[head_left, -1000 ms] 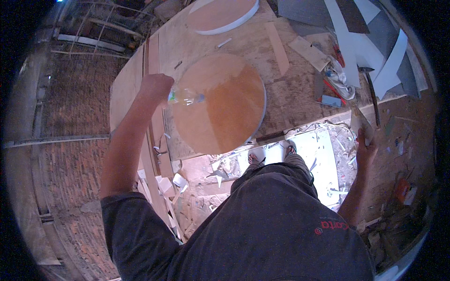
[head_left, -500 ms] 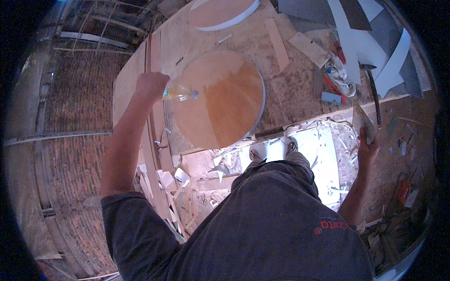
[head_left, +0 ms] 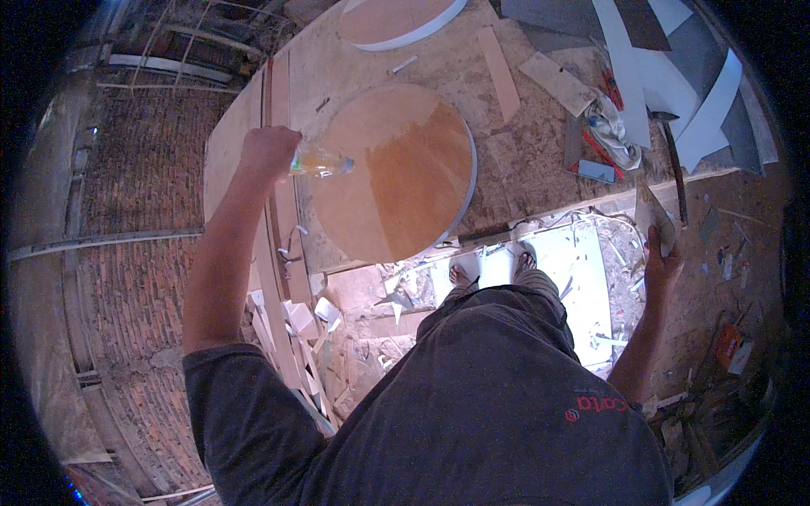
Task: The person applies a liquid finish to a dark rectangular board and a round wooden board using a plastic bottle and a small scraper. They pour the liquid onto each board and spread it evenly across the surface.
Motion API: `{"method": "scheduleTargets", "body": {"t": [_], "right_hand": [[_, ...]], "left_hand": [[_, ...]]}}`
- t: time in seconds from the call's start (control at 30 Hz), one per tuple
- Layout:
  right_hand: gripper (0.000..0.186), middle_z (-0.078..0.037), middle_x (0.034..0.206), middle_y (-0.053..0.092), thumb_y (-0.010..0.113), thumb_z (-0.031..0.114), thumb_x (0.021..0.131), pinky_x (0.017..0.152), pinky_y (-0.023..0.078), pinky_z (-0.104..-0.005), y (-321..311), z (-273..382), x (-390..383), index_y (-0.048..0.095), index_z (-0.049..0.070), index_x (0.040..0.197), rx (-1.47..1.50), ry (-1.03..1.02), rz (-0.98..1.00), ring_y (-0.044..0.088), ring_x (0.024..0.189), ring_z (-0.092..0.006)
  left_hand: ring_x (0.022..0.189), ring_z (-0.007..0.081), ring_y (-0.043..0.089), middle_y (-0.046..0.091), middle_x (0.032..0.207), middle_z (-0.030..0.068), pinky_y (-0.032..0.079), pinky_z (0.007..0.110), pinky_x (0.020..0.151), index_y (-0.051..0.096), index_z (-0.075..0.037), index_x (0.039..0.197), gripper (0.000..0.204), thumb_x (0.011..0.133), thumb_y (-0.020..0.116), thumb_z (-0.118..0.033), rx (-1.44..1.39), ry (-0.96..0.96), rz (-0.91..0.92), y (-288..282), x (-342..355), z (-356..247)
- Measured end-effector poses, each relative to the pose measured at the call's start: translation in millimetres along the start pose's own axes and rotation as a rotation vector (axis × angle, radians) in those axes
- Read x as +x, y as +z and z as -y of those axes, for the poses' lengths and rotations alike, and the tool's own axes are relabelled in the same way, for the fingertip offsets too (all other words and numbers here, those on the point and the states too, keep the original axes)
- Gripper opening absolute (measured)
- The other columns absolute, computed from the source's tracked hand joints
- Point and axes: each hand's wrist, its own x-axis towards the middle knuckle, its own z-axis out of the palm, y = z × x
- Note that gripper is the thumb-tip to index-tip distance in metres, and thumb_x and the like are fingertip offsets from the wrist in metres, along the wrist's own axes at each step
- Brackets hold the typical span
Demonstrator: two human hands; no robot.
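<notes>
Rough workshop: brick wall (head_left: 160, 177) on your left, and a scuffed wooden worktable (head_left: 527, 169) ahead, stained brown toward its near edge. Scraps litter the floor around a bright white panel (head_left: 582, 291) by your feet.

Most clutter sits right of the round board (head_left: 405, 177): a crumpled whitish cloth (head_left: 609, 131), a small blue-grey box (head_left: 596, 171), a thin red stick (head_left: 597, 152), and a hammer (head_left: 665, 116) with its dark handle crossing the table edge. Past those, grey and white sheets (head_left: 671, 80) overlap, some curled. A flat wood strip (head_left: 499, 74) lies between the board and that clutter; a second disc (head_left: 396, 24), pinkish with a thick white rim, sits at the far side.

The round board lies flat in front of you, white-edged, its top matte tan at left and darker orange-brown, wet-looking at right. Your left hand (head_left: 272, 153) is wrapped around the base end of a clear bottle (head_left: 322, 163) of yellowish liquid, tipped sideways, neck over the board's left part. Your right hand (head_left: 664, 257) pinches a thin, pointed flat plate (head_left: 650, 209), perhaps a scraper; too dim there to be sure.
</notes>
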Motion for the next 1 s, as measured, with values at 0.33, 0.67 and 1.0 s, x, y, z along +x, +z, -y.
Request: {"method": "scheduleTargets", "body": {"t": [0.33, 0.67, 1.0], "right_hand": [[0.036, -0.009, 0.114, 0.071, 0.073, 0.022, 0.098, 0.082, 0.057, -0.0325, 1, -4, 3, 0.069, -0.001, 0.124, 0.012, 0.026, 0.006, 0.066, 0.101, -0.0159], [0.036, -0.008, 0.11, 0.071, 0.072, 0.022, 0.098, 0.079, 0.056, -0.031, 3, 9, 1, 0.068, -0.002, 0.125, -0.008, 0.008, 0.024, 0.067, 0.095, -0.0154], [0.034, -0.008, 0.108, 0.072, 0.073, 0.021, 0.098, 0.078, 0.057, -0.0311, 6, 14, 8, 0.069, -0.003, 0.123, -0.009, -0.081, 0.018, 0.068, 0.094, -0.015]], "left_hand": [[0.099, 0.0277, 0.074, 0.075, 0.102, 0.0063, 0.059, 0.042, 0.082, 0.074, -0.016, 0.104, 0.046, 0.062, 0.09, -0.008, -0.008, -0.025, 0.037, -2, 1, 1], [0.097, 0.0285, 0.075, 0.075, 0.099, 0.007, 0.06, 0.042, 0.08, 0.075, -0.016, 0.103, 0.041, 0.065, 0.087, -0.007, -0.011, -0.022, 0.007, -4, 4, 1], [0.099, 0.0282, 0.074, 0.075, 0.101, 0.0069, 0.06, 0.043, 0.08, 0.075, -0.017, 0.105, 0.043, 0.066, 0.087, -0.007, -0.006, -0.034, 0.054, -12, 10, -1]]}}
